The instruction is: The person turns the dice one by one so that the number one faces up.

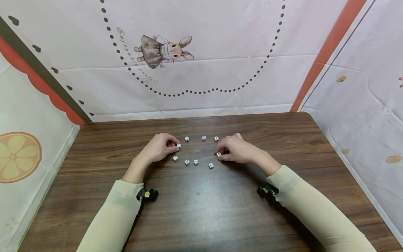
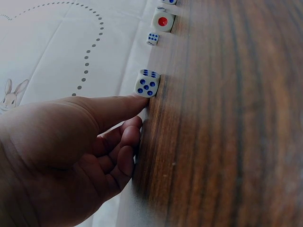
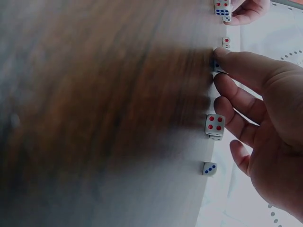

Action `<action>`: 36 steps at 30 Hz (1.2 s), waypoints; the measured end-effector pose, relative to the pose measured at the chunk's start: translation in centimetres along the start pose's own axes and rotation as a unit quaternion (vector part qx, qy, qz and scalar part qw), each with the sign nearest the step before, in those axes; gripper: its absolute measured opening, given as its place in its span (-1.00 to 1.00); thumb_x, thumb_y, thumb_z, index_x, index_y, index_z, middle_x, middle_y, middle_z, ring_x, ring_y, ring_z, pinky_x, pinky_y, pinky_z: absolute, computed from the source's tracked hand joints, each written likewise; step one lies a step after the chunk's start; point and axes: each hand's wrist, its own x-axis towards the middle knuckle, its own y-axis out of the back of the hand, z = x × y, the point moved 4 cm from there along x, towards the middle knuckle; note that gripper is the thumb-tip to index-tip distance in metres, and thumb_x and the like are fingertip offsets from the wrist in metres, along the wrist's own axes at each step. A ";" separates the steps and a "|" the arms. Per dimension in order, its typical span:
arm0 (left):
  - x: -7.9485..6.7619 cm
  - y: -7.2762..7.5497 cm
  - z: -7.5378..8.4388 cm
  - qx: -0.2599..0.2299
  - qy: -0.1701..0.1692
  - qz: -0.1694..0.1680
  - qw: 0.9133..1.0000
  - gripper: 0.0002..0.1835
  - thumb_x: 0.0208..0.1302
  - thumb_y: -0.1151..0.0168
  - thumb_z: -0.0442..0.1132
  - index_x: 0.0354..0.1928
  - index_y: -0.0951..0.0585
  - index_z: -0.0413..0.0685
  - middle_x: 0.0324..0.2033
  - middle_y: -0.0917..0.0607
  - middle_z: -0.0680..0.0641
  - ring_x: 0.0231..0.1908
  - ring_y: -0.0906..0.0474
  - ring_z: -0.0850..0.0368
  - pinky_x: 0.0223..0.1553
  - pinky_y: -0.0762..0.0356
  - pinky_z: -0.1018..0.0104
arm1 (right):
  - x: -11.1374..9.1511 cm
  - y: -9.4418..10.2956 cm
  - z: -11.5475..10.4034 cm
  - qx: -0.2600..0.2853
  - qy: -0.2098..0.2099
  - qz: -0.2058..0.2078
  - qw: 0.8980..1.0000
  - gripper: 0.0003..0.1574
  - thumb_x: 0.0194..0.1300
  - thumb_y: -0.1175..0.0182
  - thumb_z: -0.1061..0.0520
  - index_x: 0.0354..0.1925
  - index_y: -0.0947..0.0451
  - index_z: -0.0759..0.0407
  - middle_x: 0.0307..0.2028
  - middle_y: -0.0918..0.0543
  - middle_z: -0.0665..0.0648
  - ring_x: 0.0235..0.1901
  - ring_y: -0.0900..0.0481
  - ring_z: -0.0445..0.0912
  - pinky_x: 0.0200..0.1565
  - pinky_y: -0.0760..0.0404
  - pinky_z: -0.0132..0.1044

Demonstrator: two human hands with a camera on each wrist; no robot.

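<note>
Small white dice with coloured dots lie on the brown table. My left hand (image 1: 160, 147) pinches one die (image 1: 178, 146) between thumb and fingertips, low at the table. In the left wrist view, a die (image 2: 147, 83) with five blue dots towards the camera stands by the thumb tip; the other fingers curl loosely. My right hand (image 1: 236, 148) pinches another die (image 1: 218, 154) between thumb and index finger. The right wrist view has that die (image 3: 218, 66) mostly covered by the fingers. A die (image 3: 215, 124) with four red dots sits beside the lower fingers there.
Between the hands, loose dice form a back row, including a die (image 1: 203, 138), and a front row, including a die (image 1: 196, 162). Another die (image 1: 211, 166) lies just left of the right thumb. A printed cloth (image 1: 201, 70) hangs behind the wooden table (image 1: 195, 217).
</note>
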 end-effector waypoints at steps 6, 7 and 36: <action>-0.1 -0.1 0.0 0.002 0.003 -0.002 1.000 -0.87 0.40 -0.45 -0.25 -0.09 -0.80 -0.11 -0.37 -0.70 0.04 -0.30 -0.58 0.14 -0.17 -0.52 0.19 | -0.1 0.0 -0.1 0.008 -0.002 -0.002 1.000 -0.90 0.32 -0.46 0.10 -0.19 -0.75 -0.09 -0.41 -0.60 -0.25 -0.23 -0.61 -0.11 -0.02 -0.22 0.00; -0.1 -0.1 0.0 0.002 0.003 -0.002 1.000 -0.87 0.40 -0.45 -0.25 -0.09 -0.80 -0.10 -0.37 -0.70 0.04 -0.30 -0.58 0.14 -0.17 -0.52 0.18 | -0.2 0.0 -0.1 0.009 -0.002 -0.002 1.000 -0.90 0.33 -0.46 0.10 -0.20 -0.74 -0.10 -0.41 -0.60 -0.25 -0.23 -0.61 -0.11 -0.02 -0.22 0.00; 0.1 0.0 -0.1 -0.006 0.005 -0.001 1.000 -0.86 0.40 -0.44 -0.25 -0.09 -0.80 -0.12 -0.36 -0.70 0.03 -0.28 -0.58 0.12 -0.16 -0.52 0.18 | -0.4 0.5 0.4 0.001 -0.013 0.008 1.000 -0.96 0.37 -0.43 0.08 -0.21 -0.74 -0.07 -0.33 -0.67 -0.23 -0.21 -0.60 -0.13 -0.01 -0.23 0.03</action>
